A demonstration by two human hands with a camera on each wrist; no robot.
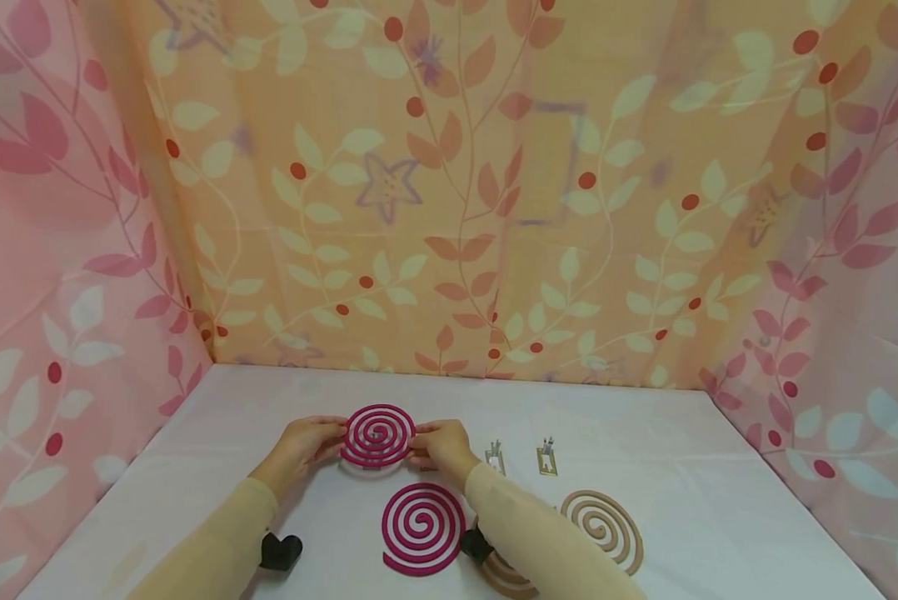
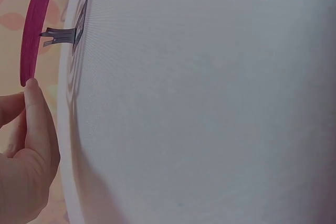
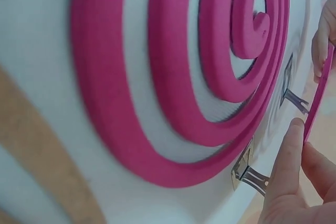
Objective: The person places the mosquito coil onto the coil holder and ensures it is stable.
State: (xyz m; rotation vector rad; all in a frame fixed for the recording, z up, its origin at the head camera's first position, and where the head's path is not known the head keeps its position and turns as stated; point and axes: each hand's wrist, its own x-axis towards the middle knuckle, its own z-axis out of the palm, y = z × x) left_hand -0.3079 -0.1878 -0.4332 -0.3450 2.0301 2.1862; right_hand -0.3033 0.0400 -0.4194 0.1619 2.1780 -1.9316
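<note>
Both hands hold one magenta mosquito coil (image 1: 374, 463) level by its opposite edges, raised over the table. My left hand (image 1: 306, 439) pinches the left rim between thumb and fingers, seen closely in the left wrist view. On the far side, my right hand (image 1: 443, 446) pinches the right rim. Under the coil's middle a small metal coil stand (image 2: 62, 35) stands on the cloth, its prongs reaching up to the coil's underside. A second magenta coil (image 1: 422, 525) lies flat nearer the person, and another metal stand (image 3: 254, 179) is close to it in the right wrist view.
Two more metal stands, a left one (image 1: 495, 460) and a right one (image 1: 546, 460), sit right of the hands. A tan coil (image 1: 597, 527) lies at the right front; another tan coil (image 1: 511, 581) is partly under the right forearm. Patterned cloth walls (image 1: 464, 208) enclose the white table.
</note>
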